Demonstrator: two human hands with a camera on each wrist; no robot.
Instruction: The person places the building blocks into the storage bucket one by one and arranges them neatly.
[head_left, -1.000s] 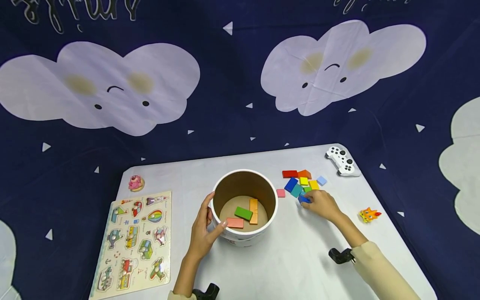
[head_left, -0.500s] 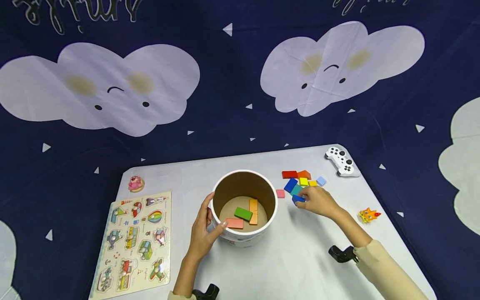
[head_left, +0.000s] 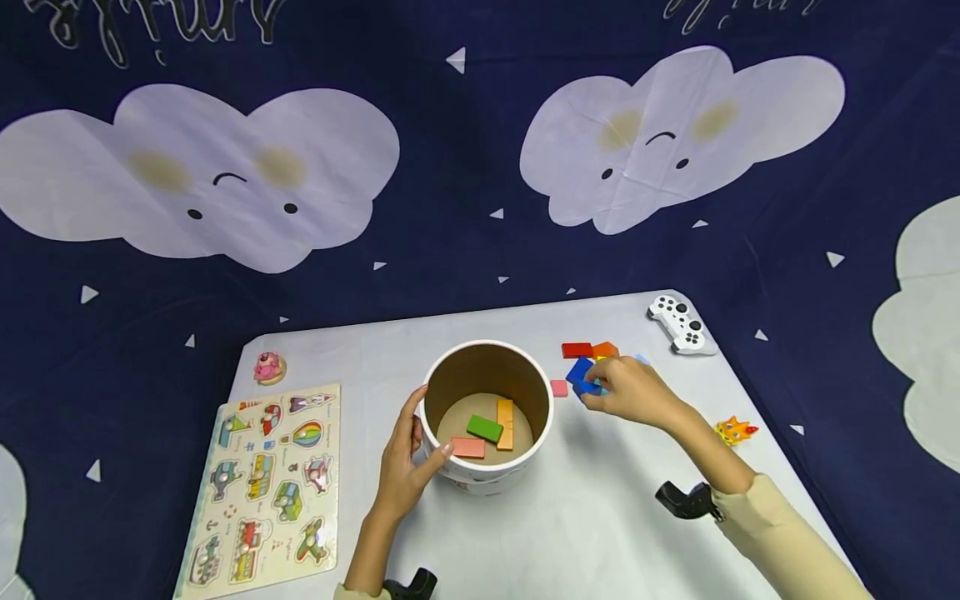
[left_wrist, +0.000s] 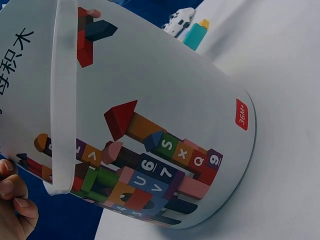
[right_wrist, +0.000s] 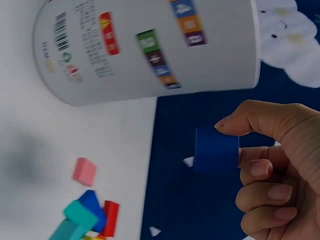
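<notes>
My left hand (head_left: 405, 467) holds the side of a white cylindrical bucket (head_left: 487, 477) at its rim, thumb toward the front. The bucket has printed toy-block pictures (left_wrist: 165, 165) on its wall. Inside lie a green block (head_left: 485, 428), an orange block (head_left: 506, 425) and a pink block (head_left: 468, 447). To the right of the bucket, my right hand (head_left: 637, 392) pinches a blue block (right_wrist: 216, 150) between thumb and fingers, raised above the table. Beneath it, a pile holds a red block (head_left: 577, 351), an orange block (head_left: 604, 350), another blue block (right_wrist: 93, 210) and teal blocks (right_wrist: 81, 213), partly hidden by the hand.
A small pink block (head_left: 558, 388) lies between bucket and pile. At the back right is a white game controller (head_left: 678, 323), with an orange spiky toy (head_left: 735, 431) nearer. On the left are a picture puzzle board (head_left: 270, 492) and a pink toy (head_left: 269, 367).
My right hand has lifted the blue block from the pile and moved it up and to the left, toward the bucket. The left hand stays on the bucket.
</notes>
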